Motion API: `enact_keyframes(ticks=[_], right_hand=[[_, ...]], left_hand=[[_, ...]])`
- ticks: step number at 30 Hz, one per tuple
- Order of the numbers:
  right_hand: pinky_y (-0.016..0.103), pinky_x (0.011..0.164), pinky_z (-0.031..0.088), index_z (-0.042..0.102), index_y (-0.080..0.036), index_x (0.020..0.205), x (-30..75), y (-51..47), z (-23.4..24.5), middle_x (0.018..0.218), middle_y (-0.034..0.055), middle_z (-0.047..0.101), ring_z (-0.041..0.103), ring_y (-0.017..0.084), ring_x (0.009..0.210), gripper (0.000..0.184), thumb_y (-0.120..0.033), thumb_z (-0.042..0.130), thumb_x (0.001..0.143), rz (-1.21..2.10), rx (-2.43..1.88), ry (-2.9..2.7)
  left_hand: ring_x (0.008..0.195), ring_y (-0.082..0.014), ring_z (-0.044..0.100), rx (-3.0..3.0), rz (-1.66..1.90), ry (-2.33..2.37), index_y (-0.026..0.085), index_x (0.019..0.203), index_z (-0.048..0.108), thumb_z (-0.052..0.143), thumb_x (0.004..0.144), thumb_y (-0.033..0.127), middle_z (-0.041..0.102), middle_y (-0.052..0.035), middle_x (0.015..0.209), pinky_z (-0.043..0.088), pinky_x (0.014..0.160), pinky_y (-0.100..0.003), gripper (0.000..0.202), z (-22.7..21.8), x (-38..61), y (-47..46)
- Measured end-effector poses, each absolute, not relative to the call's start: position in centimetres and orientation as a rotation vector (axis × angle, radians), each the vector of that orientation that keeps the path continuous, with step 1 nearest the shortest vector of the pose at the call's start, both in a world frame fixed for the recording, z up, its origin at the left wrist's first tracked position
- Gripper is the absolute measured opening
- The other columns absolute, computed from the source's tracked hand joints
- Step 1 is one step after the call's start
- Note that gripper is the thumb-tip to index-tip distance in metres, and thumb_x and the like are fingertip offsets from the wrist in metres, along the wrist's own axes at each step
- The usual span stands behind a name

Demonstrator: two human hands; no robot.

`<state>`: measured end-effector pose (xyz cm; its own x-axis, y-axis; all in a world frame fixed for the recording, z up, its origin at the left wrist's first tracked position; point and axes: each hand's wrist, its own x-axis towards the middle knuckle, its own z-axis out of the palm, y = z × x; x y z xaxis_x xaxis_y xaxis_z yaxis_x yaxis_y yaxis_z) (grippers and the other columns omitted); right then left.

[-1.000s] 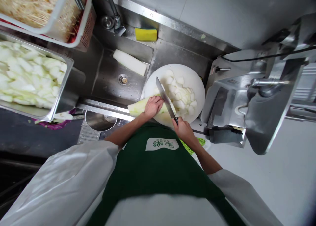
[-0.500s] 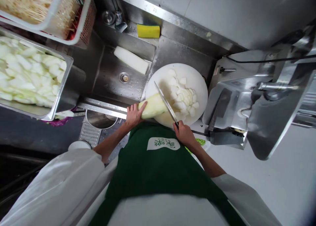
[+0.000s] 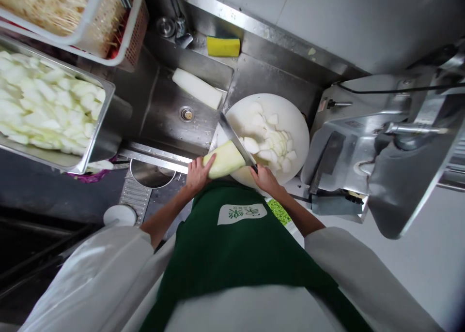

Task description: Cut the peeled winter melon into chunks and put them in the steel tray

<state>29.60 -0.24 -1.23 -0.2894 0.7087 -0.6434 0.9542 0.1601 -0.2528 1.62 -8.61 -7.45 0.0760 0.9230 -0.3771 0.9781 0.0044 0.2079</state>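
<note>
Cutting looks part-done: your left hand curls fingers round the vegetable, your right hand closes on the knife; pieces on the board, unsliced white length left of it.

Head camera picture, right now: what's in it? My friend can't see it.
The right hand holds a knife at one end of a pale green vegetable, partly over a round board bearing cut pieces, while the left hand grips its other end. A white vegetable lies in the sink.
</note>
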Motion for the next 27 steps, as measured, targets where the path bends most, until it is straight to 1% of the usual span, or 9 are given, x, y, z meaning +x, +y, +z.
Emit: enact_keyframes(ticks=[4,8,10,12,14,15,17,19,27], right_hand=[[0.028,0.082,0.045,0.063,-0.013,0.112,32.9,0.4,-2.1,0.106,0.0162,0.075,0.07,0.027,0.103,0.041,-0.045,0.038,0.11,-0.843,1.687,2.035],[0.029,0.084,0.045,0.063,-0.011,0.115,34.9,0.2,-1.1,0.105,0.018,0.075,0.07,0.028,0.104,0.043,-0.045,0.037,0.11,-0.767,1.766,1.991],[0.03,0.085,0.045,0.062,-0.011,0.117,34.7,0.0,-0.6,0.105,0.0184,0.074,0.07,0.029,0.103,0.042,-0.044,0.038,0.109,-0.758,1.74,1.994],[0.031,0.084,0.046,0.06,-0.011,0.122,33.9,0.1,-0.3,0.104,0.0185,0.074,0.071,0.029,0.1,0.04,-0.042,0.039,0.109,-0.746,1.726,2.008],[0.031,0.083,0.047,0.058,-0.01,0.124,33.1,0.6,-0.1,0.103,0.0181,0.074,0.072,0.029,0.097,0.038,-0.038,0.038,0.109,-0.732,1.733,2.033],[0.031,0.082,0.047,0.058,-0.011,0.124,32.8,0.9,0.1,0.103,0.0178,0.074,0.072,0.029,0.097,0.037,-0.037,0.036,0.109,-0.723,1.736,2.048],[0.032,0.081,0.047,0.06,-0.012,0.121,32.4,1.2,0.7,0.102,0.0175,0.075,0.072,0.029,0.095,0.039,-0.036,0.032,0.11,-0.695,1.733,2.066],[0.032,0.08,0.047,0.061,-0.012,0.118,32.4,1.0,1.9,0.101,0.0179,0.075,0.072,0.03,0.094,0.041,-0.037,0.029,0.111,-0.642,1.727,2.065],[0.035,0.079,0.048,0.06,-0.013,0.115,33.3,-1.6,6.1,0.097,0.0194,0.075,0.073,0.031,0.091,0.038,-0.035,0.03,0.11,-0.619,1.668,1.969]], left_hand=[[0.107,-0.0388,0.051,1.998,-0.177,1.936,0.031,0.162,0.026,0.081,0.076,0.04,0.049,-0.02,0.129,0.039,0.093,-0.048,0.102,-6.9,2.9,-8.0],[0.108,-0.0396,0.053,2.056,-0.027,1.917,0.03,0.16,0.031,0.089,0.069,0.04,0.049,-0.0214,0.133,0.041,0.093,-0.048,0.109,-6.6,4.8,-5.6],[0.114,-0.0412,0.051,2.071,0.133,1.862,0.025,0.157,0.038,0.086,0.072,0.048,0.046,-0.0229,0.139,0.041,0.095,-0.05,0.1,-6.7,5.6,-4.0],[0.121,-0.0397,0.048,2.085,0.326,1.752,0.021,0.148,0.049,0.074,0.084,0.053,0.047,-0.0213,0.142,0.04,0.099,-0.051,0.076,-6.9,6.5,-2.2],[0.121,-0.0333,0.049,2.096,0.496,1.612,0.02,0.135,0.06,0.057,0.098,0.048,0.054,-0.0169,0.135,0.04,0.101,-0.048,0.046,-7.2,7.8,-0.4],[0.118,-0.0301,0.05,2.1,0.551,1.555,0.02,0.128,0.064,0.05,0.102,0.043,0.059,-0.0148,0.129,0.04,0.1,-0.046,0.037,-7.3,8.5,0.5],[0.109,-0.0267,0.052,2.11,0.592,1.515,0.02,0.116,0.068,0.043,0.106,0.036,0.063,-0.0124,0.116,0.041,0.096,-0.043,0.032,-7.5,10.0,1.9],[0.105,-0.0269,0.051,2.14,0.567,1.542,0.02,0.111,0.07,0.042,0.106,0.034,0.064,-0.0116,0.11,0.04,0.091,-0.042,0.032,-7.6,11.2,3.0],[0.103,-0.029,0.049,2.2,0.491,1.562,0.021,0.103,0.07,0.043,0.105,0.031,0.064,-0.0119,0.109,0.038,0.085,-0.044,0.029,-7.3,12.0,3.5]])
